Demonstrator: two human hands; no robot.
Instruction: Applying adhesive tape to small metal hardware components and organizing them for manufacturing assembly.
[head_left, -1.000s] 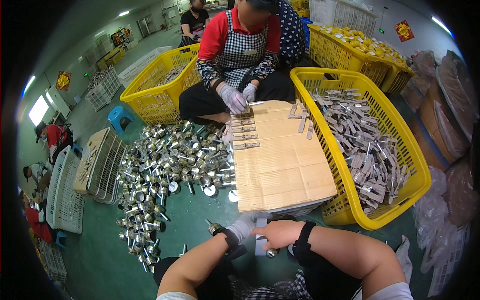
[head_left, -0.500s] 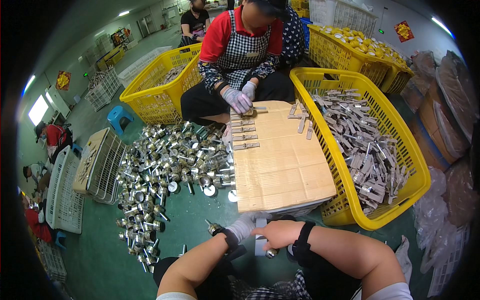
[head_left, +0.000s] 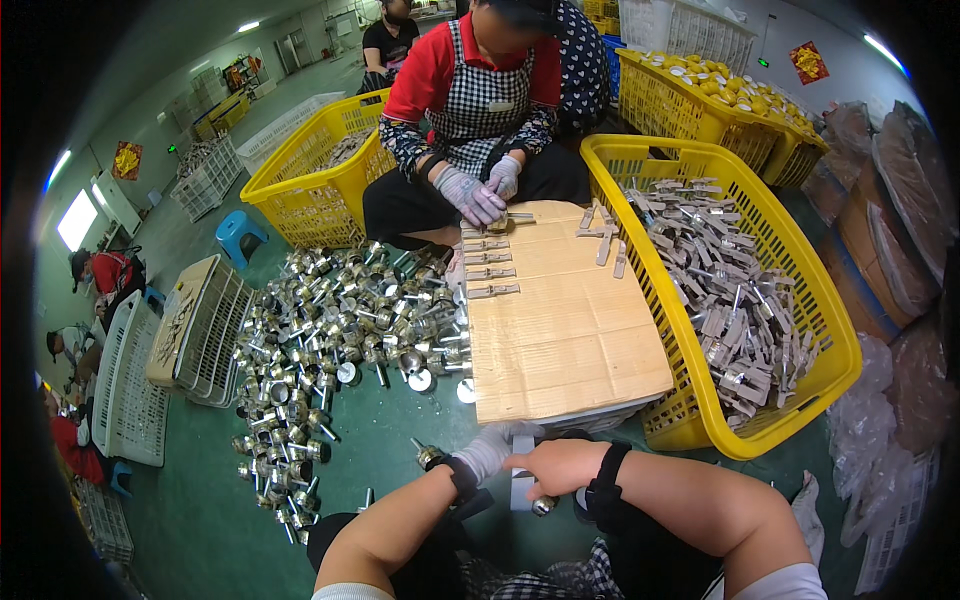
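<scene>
In front of my lap, my left hand (head_left: 486, 453), in a pale glove, is closed at the upper end of a grey flat strip (head_left: 521, 487). My bare right hand (head_left: 562, 467) is curled against the strip's right side, one finger or thumb lying across it. Just below those fingers shows a small round metal part (head_left: 543, 506); whether they grip it is hidden. A metal cup with a stem (head_left: 428, 456) lies on the floor left of my glove. Beyond my hands stands a cardboard-topped work surface (head_left: 570, 340) with several grey clip-like metal pieces (head_left: 493, 291) in a column.
A co-worker's gloved hands (head_left: 478, 198) work on a metal cup at the board's far left corner. Loose stemmed cups (head_left: 350, 320) cover the floor at left. A yellow basket (head_left: 715, 432) of metal pieces stands close at right; another yellow basket (head_left: 310, 210) stands far left.
The co-worker across the board has leaned slightly to the left, hands shifting a little. My own hands and the grey strip have not visibly moved.
</scene>
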